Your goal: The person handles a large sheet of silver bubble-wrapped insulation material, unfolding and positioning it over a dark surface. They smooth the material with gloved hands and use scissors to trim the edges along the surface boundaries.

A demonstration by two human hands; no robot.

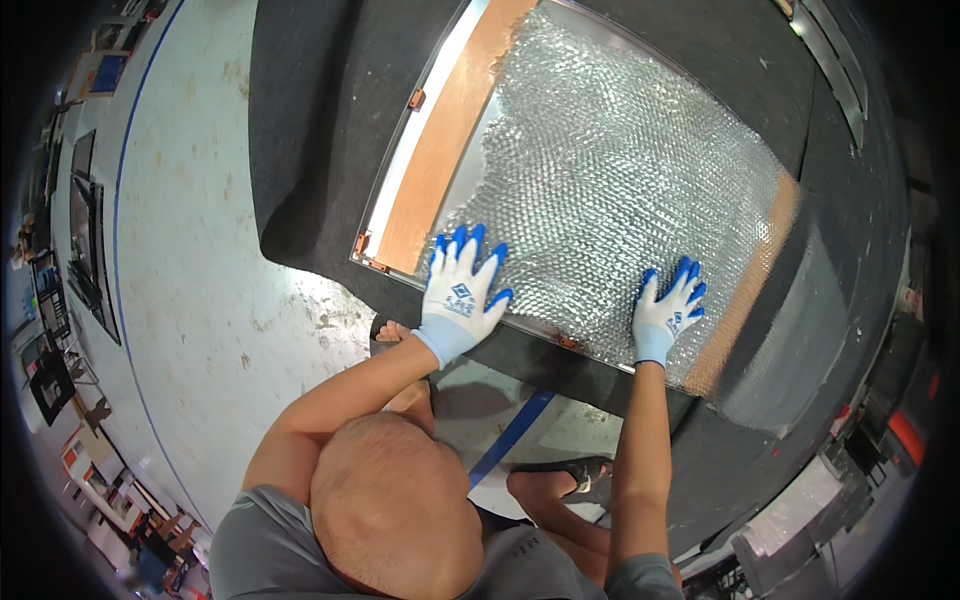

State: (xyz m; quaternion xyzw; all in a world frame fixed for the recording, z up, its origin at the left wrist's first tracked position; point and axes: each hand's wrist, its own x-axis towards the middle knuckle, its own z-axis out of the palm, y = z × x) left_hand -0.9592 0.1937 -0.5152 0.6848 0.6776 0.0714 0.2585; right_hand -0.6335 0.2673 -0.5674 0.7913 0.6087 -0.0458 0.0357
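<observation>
A sheet of clear bubble wrap (610, 170) lies over a large flat framed panel (400, 190) that has a brown strip (440, 150) along its left side. The panel rests on a table covered in black felt (320, 120). My left hand (462, 290), in a white glove with blue fingertips, lies flat with fingers spread on the near left corner of the bubble wrap. In the same kind of glove, my right hand (668, 310) presses flat on the near edge of the wrap further right. Neither hand grips anything.
The grey concrete floor (200, 250) carries a blue tape line (510, 438) near my sandalled feet (575, 470). Framed pictures (85, 240) and clutter stand along the far left. Metal rails (835, 70) lie at the table's top right.
</observation>
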